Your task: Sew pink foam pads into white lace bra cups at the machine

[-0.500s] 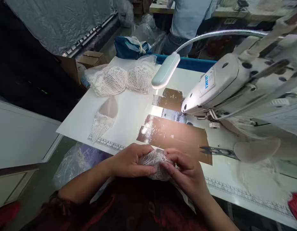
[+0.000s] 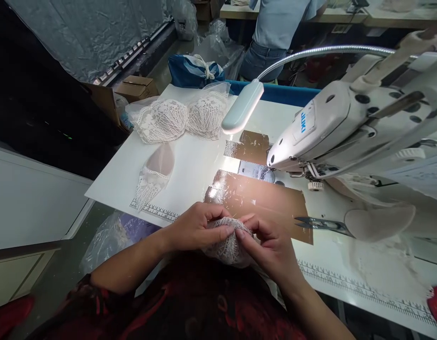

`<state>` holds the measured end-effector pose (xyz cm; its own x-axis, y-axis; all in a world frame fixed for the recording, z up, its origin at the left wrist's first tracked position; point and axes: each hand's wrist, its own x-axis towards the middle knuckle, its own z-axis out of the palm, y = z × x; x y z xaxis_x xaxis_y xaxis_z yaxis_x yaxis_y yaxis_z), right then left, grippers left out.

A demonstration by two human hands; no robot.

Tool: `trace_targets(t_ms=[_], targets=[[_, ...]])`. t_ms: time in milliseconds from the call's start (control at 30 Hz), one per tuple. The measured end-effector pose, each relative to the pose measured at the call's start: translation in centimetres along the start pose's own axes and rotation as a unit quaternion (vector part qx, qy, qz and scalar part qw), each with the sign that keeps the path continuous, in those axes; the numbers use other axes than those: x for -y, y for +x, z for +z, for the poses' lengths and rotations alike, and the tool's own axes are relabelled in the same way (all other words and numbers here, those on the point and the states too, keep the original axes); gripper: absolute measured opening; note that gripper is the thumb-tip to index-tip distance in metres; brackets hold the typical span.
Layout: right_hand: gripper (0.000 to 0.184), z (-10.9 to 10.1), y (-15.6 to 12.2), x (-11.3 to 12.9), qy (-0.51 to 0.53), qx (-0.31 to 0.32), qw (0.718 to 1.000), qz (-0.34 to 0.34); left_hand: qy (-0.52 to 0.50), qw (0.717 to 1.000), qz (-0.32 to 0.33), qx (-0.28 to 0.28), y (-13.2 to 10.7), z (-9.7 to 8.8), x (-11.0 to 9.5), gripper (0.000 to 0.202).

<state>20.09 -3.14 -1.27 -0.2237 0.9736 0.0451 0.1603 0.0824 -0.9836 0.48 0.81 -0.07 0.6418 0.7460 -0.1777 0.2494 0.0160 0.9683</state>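
On the near side of the sewing machine (image 2: 324, 127), both hands hold a white lace piece (image 2: 230, 250) close to the wearer's body. The left hand (image 2: 190, 231) has its fingers closed on the lace's left side; the right hand (image 2: 271, 243) pinches its upper right edge between thumb and fingers. Snips (image 2: 324, 225) lie on the counter (image 2: 193, 174), nearer the wearer than the machine.
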Motion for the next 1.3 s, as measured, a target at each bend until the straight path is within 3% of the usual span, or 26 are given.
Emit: trace_targets(t_ms=[133, 233, 333, 400, 667, 767, 867, 967, 1067, 1133, 1167, 1233, 1300], targets=[[0.007, -1.1, 0.0, -0.4, 0.012, 0.009, 1.000, 0.018, -0.034, 0.999, -0.021, 0.000, 0.6, 0.3, 0.1, 0.023], [0.017, -1.9, 0.1, -0.5, 0.026, 0.013, 0.999, 0.024, -0.025, 1.000, -0.014, 0.002, 0.9, 0.6, -0.1, 0.022], [0.012, -2.0, 0.3, 0.0, -0.027, 0.045, 0.998, 0.035, -0.006, 1.000, 0.004, 0.011, 1.2, 0.9, -0.3, 0.021], [0.018, -1.9, 0.4, 0.5, -0.056, 0.046, 0.997, 0.036, -0.002, 1.000, 0.013, 0.015, 1.3, 1.1, -0.3, 0.021], [0.022, -2.6, 0.3, 1.3, -0.004, 0.045, 0.997, 0.067, -0.142, 0.987, 0.004, 0.076, 1.9, 0.7, -0.5, 0.024], [0.025, -2.5, 0.5, 1.0, 0.038, 0.039, 0.995, 0.089, -0.210, 0.975, -0.030, 0.057, 2.4, 1.5, -0.1, 0.028], [0.027, -2.5, 0.9, 0.6, 0.075, 0.029, 0.990, 0.118, -0.321, 0.944, -0.075, 0.024, 2.8, 2.6, 0.3, 0.031], [0.026, -3.2, 1.2, 0.1, 0.085, 0.017, 0.989, 0.122, -0.377, 0.921, -0.097, -0.024, 2.9, 2.0, 0.2, 0.033], [0.029, -4.9, 0.9, -0.3, 0.053, -0.025, 0.991, 0.116, -0.279, 0.951, -0.042, -0.130, 2.6, -0.9, -1.0, 0.031], [0.029, -6.4, 0.5, -0.6, 0.005, -0.061, 0.992, 0.112, -0.109, 0.969, 0.024, -0.223, 2.9, -2.9, -2.1, 0.027], [0.028, -7.0, 0.4, -0.6, -0.022, -0.070, 0.991, 0.110, -0.006, 0.964, 0.055, -0.259, 3.4, -3.6, -2.5, 0.027], [0.026, -8.1, 0.5, -0.5, -0.072, -0.064, 0.990, 0.101, 0.197, 0.931, 0.116, -0.285, 5.2, -3.9, -3.0, 0.027], [0.025, -8.8, 1.1, -0.1, -0.123, -0.043, 0.988, 0.085, 0.379, 0.877, 0.161, -0.246, 7.8, -2.7, -2.8, 0.025]])
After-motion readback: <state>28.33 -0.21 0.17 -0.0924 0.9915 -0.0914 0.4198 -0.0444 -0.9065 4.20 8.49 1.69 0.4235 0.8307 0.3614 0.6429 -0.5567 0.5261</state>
